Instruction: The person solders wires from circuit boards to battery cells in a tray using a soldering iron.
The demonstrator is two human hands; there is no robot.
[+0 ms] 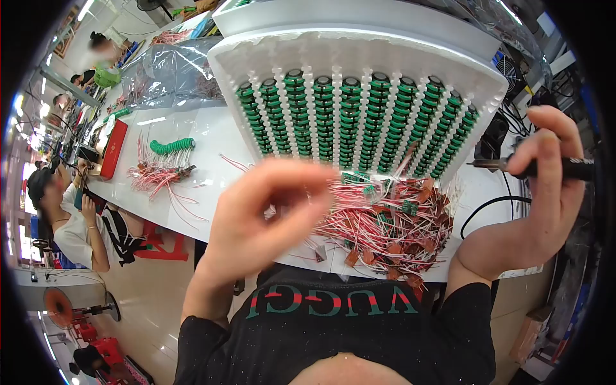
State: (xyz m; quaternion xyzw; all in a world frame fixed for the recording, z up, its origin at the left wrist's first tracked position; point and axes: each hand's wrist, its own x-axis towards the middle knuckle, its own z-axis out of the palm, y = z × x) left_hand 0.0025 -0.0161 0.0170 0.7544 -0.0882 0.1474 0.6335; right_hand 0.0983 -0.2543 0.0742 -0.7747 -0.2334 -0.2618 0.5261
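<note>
My left hand (247,221), smeared by motion, is above the table at the left edge of a pile of red and white wires (372,221) with small boards. Its fingers curve towards the thumb; whether anything is between the tips is too blurred to tell. At the right, my right hand (539,186) grips a black soldering iron (574,169), whose metal tip points left. Behind the pile, a white foam tray (224,64) holds several columns of stacked round green boards (348,119).
Left on the table lie a row of green discs (172,147) with wires, a red box (113,149) and clear plastic film (173,74). A black cable (484,205) curves near my right wrist. Another person (80,224) sits at the left; a fan (59,307) stands behind.
</note>
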